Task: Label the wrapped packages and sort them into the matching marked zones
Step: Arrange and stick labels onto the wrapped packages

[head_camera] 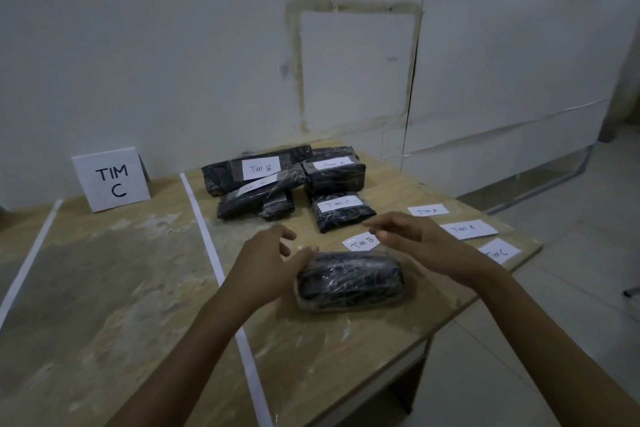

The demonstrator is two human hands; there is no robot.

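A package (349,279) lies near the desk's (311,357) front edge. The left grip (273,253) sits at its left end, fingers loosely curled, grasping nothing. The right grip (405,236) hovers released, fingers straight, over a loose "Tim B" label (360,242). Beyond lie the labelled packages (277,180) and, far left, a "TIM C" sign (110,180).

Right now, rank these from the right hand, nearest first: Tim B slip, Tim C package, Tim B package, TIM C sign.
1. Tim B slip, by the right hand.
2. Tim C package, just behind.
3. Tim B package, rear pile.
4. TIM C sign, far left.
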